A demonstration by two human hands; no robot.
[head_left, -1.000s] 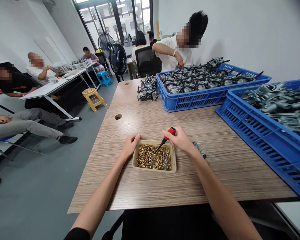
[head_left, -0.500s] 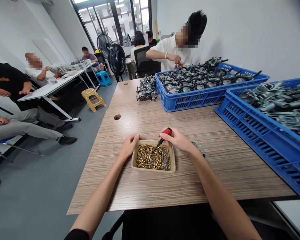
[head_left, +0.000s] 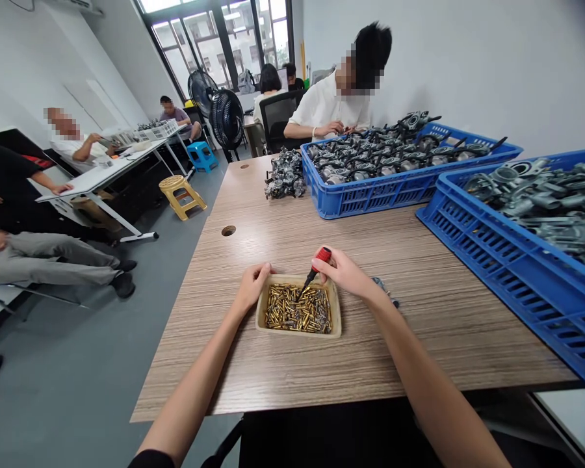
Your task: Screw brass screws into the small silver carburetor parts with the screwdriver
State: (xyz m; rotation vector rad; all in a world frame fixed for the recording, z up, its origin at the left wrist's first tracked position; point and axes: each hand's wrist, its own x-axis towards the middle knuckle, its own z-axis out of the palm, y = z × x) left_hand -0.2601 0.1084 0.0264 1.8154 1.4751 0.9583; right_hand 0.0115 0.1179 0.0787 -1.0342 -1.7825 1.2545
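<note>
A shallow cream plastic tray [head_left: 298,335] sits on the table before me, filled with small brass pins [head_left: 292,312], some of them greyish. My left hand [head_left: 254,284] grips its far left corner, thumb along the rim and the other fingers mostly hidden behind the wall. Over the far right side, my right hand [head_left: 342,268] holds a screwdriver [head_left: 322,256] with a red and black handle. The shaft slants down to the left, and its tip is among the pins. Partly hidden behind my right wrist lies a small grey metal part [head_left: 379,283].
Blue crates [head_left: 370,195] of grey metal castings stand at the back and right [head_left: 511,250]. A pile of castings [head_left: 285,174] lies beside the back crate. Across the table sits a co-worker [head_left: 329,104]. The wood-grain table [head_left: 195,351] has a round hole [head_left: 229,231] at left.
My hands and the screwdriver have hardly moved; the tip stays among the pins. The co-worker across the table has lowered their hands behind the crate. People at left have shifted.
</note>
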